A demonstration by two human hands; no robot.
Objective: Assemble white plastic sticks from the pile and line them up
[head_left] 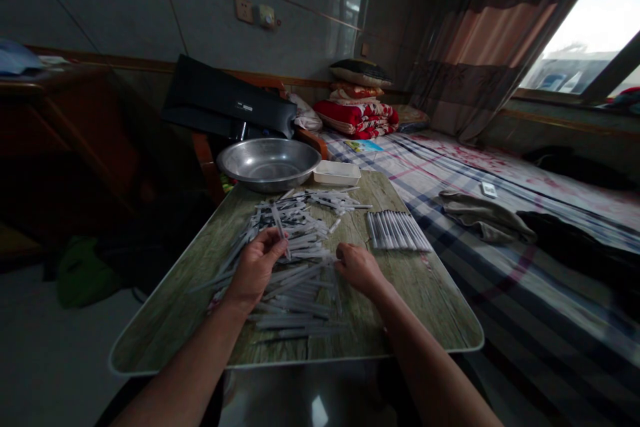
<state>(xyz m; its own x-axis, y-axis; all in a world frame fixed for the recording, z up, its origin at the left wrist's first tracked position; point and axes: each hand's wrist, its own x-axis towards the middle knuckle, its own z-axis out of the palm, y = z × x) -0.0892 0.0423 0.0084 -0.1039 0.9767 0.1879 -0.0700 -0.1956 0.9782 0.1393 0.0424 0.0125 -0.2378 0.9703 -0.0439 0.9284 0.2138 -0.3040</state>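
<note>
Clear tube pinched between thumb and fingers of left hand, tilted, over heap of loose pen parts mid-worktop. Right hand curled, just beside heap's right edge; can't tell if fingers grip anything. Beyond it, to right, row of pens laid side by side. At worktop's far end, metal basin, white tray right beside it. Black case behind basin. Bed along right, red quilt folded on far end.
</note>
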